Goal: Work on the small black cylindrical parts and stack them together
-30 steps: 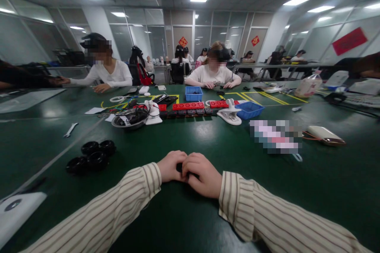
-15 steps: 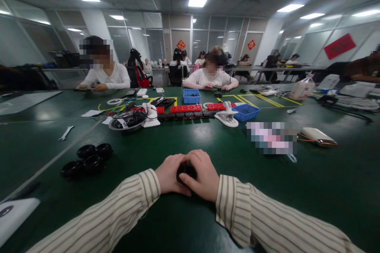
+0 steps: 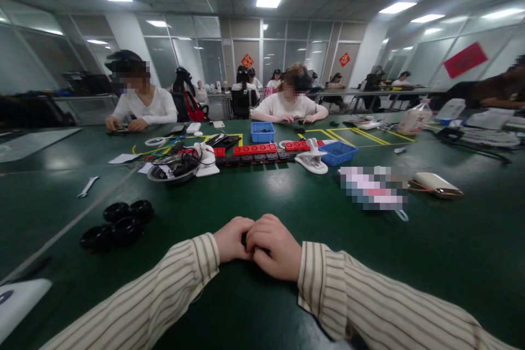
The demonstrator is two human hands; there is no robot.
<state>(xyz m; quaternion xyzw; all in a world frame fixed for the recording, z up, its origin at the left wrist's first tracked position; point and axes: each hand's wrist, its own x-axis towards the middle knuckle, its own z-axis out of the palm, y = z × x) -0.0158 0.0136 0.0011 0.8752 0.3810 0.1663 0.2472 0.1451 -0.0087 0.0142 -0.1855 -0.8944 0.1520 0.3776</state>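
My left hand [image 3: 233, 239] and my right hand [image 3: 274, 246] meet low over the green table [image 3: 184, 306], in the middle of the view. Their fingers curl around a black round part [image 3: 244, 238], and only a dark sliver of it shows between them. The right fingers lie over its top and hide most of it. To the left, several thick black rings [image 3: 127, 228] rest on the table in a loose cluster.
A wrench [image 3: 87, 187] lies at the left. Farther back are a metal bowl [image 3: 172, 176] of cables, a red and black power strip [image 3: 255, 150], white clips [image 3: 310, 159] and blue bins [image 3: 338, 153]. A power bank [image 3: 438, 185] is at the right. People sit across the table.
My right fingers have closed down over the black part, which showed plainly between my hands before. The left hand has shifted slightly; the view has moved a little.
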